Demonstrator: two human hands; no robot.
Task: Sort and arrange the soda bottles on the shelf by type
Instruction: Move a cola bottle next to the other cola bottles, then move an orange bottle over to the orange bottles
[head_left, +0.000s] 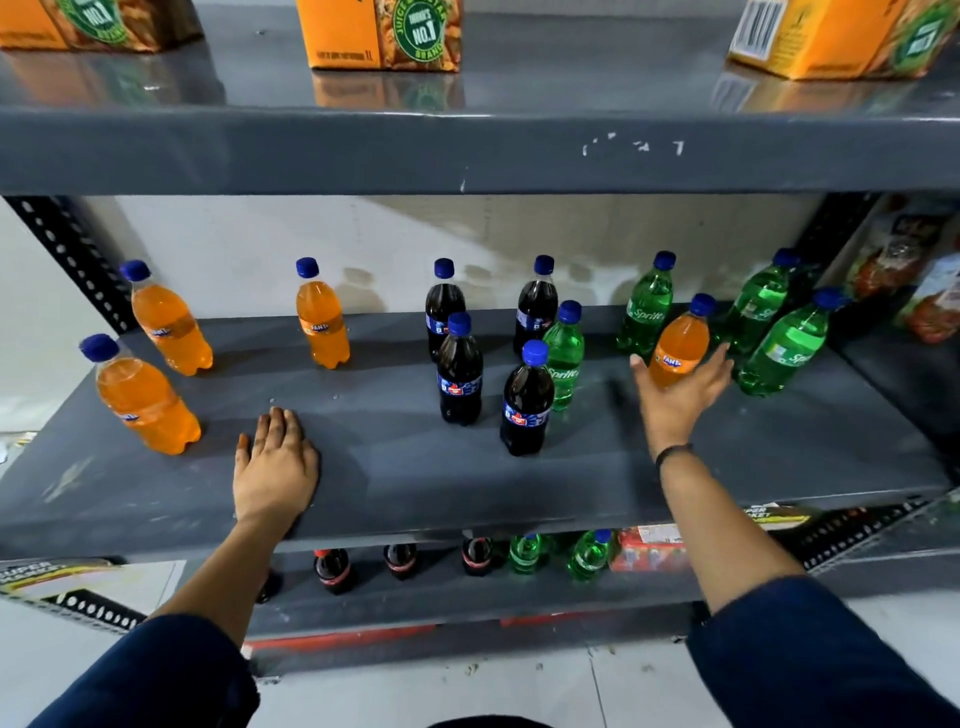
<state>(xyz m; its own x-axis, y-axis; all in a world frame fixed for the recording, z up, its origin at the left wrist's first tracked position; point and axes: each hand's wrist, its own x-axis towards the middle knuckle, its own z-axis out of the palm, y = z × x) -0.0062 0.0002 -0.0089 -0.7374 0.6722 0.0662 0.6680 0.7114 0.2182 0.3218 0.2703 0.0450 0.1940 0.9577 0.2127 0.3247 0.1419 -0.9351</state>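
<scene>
A grey metal shelf (395, 467) seen from above, with soda bottles standing loosely grouped. From nine o'clock: three Fanta bottles (322, 322), then four dark cola bottles (460, 371) at centre with one Sprite bottle (563, 353) among them, then three more Sprite bottles (647, 309) at three o'clock. The left hand (275, 467) lies flat at seven o'clock, fingers together, holding nothing. The right hand (680, 387), fingers spread wide, cups a stray Fanta bottle (678, 348) from the front without yet closing. Pulling it out carelessly could likely knock over the Sprite bottles just beside it.
</scene>
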